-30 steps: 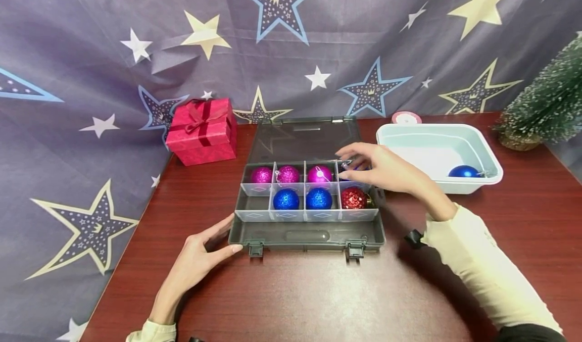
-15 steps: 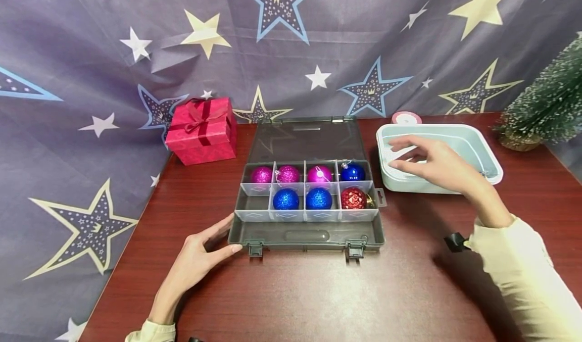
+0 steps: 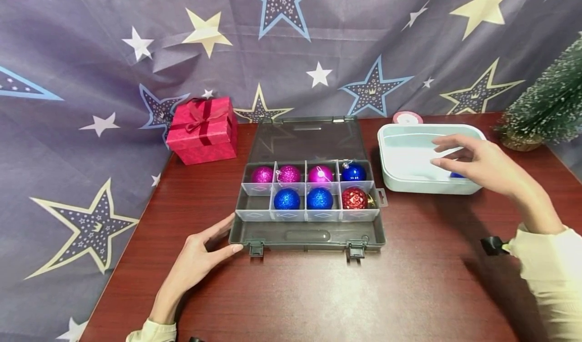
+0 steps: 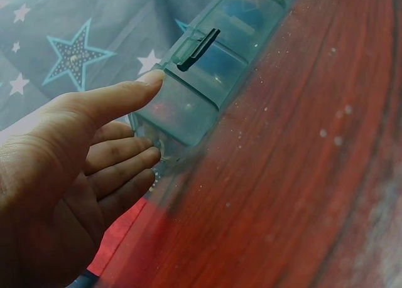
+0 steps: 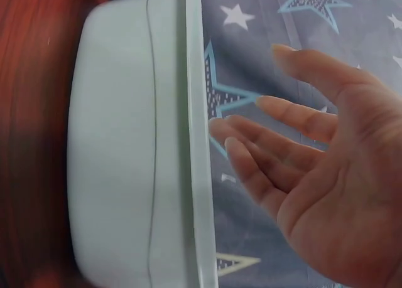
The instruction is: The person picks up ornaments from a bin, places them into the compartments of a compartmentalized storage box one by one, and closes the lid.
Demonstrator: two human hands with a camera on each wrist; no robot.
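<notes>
A dark translucent organizer box (image 3: 307, 237) lies with its lid tipped back. Its divided compartments hold shiny Christmas balls: pink ones (image 3: 262, 175) in the back row, a glossy blue ball (image 3: 353, 172) at back right, glittery blue balls (image 3: 287, 199) and a red ball (image 3: 354, 198) in front. The front-left compartment holds no ball. My left hand (image 3: 196, 256) rests against the box's front-left corner, thumb on the front, fairly straight fingers along the side. Over the pale blue tub (image 3: 400, 185), my right hand (image 3: 488, 165) hovers with loosely bent fingers, holding nothing. It partly hides a blue ball (image 3: 456, 175) inside.
A red gift box (image 3: 202, 131) with a ribbon stands at back left. Behind the tub lies a pink-and-white roll (image 3: 407, 118). A small frosted Christmas tree (image 3: 547, 94) stands at back right. A star-patterned cloth (image 3: 291, 74) hangs along the table's back edge.
My right hand has left the back-right compartment, where the glossy blue ball now shows, and moved right over the tub. My left hand has stayed at the box corner.
</notes>
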